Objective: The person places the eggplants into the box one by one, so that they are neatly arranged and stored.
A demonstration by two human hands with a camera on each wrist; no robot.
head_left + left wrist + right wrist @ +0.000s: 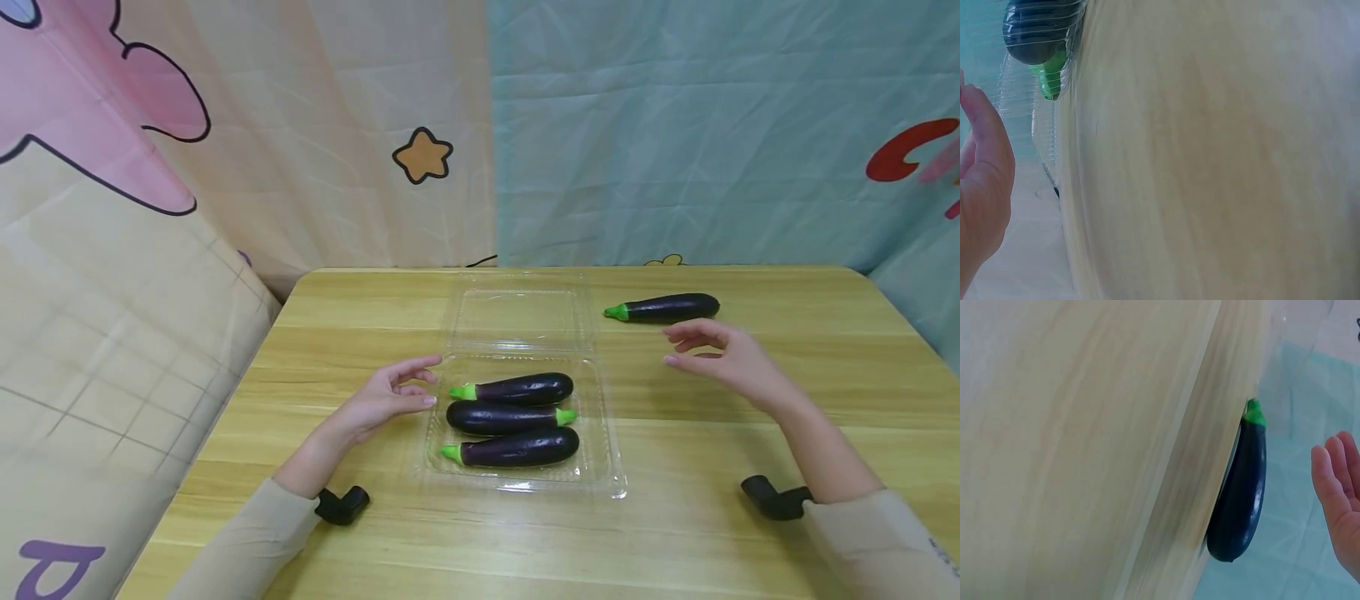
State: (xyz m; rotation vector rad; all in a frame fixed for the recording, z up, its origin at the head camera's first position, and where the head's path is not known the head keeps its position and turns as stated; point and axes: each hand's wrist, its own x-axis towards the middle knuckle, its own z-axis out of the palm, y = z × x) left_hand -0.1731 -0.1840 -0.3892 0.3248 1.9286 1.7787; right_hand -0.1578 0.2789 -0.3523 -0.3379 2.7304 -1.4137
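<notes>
ok so the right hand [727,360] is hovering with its fingers curving loosely round nothing, just on the near side of the lone eggplant [672,307], which is lying toward the back of the table [675,533] with its green stem [617,312] pointing left. The left hand [377,402] is hanging relaxed and empty at the left side of the clear tray [602,433], can't tell if it's touching. If you're lifting that loner, imo you want to be wrapping its fat dark middle, not pinching the stem, since glossy skin like that is probably slippery. Three more eggplants [506,418] are lying side by side in the tray, the middle one facing the other way, and the lid [521,321] is lying open behind. The tabletop's showing pale wood grain, and a peach curtain [360,192] and a blue curtain [637,167] are hanging behind it
</notes>
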